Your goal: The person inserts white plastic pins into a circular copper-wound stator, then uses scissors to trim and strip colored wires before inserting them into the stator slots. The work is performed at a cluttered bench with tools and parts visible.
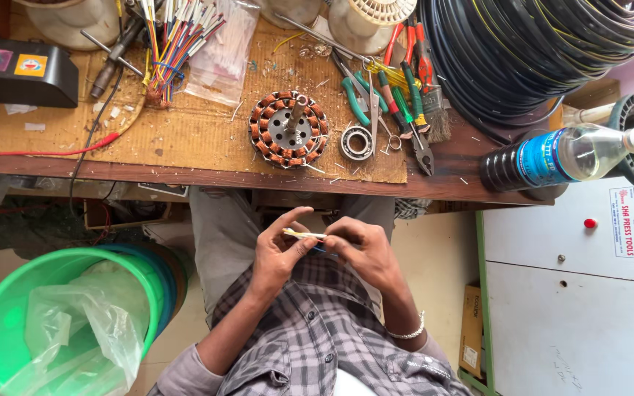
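Wooden desk [449,183] across top of frame, cardboard sheet [192,136] laid over it. Big coil of black cable [530,51] upper right. Green bucket [9,315] with clear plastic bag lower left. White control box [566,293] with coloured buttons lower right. Clear plastic bottle [574,152] lying on its side at right desk edge. Black box [16,73] upper left. Copper-wound motor stator [288,129] centre top, steel bearing ring [356,143] just beside it on the right. Pliers and cutters [398,103] heaped right of bearing. Bundle of coloured wires [174,40] top, left of centre. Left hand [277,253] and right hand [365,249] close together at frame centre, below desk edge, over the lap. Fingers of both hands pinched shut on a thin yellowish sleeve [304,234], held roughly level between them; left thumb and forefinger on its left end, right fingertips closed over its right end. Silver bracelet [409,331] on right wrist.
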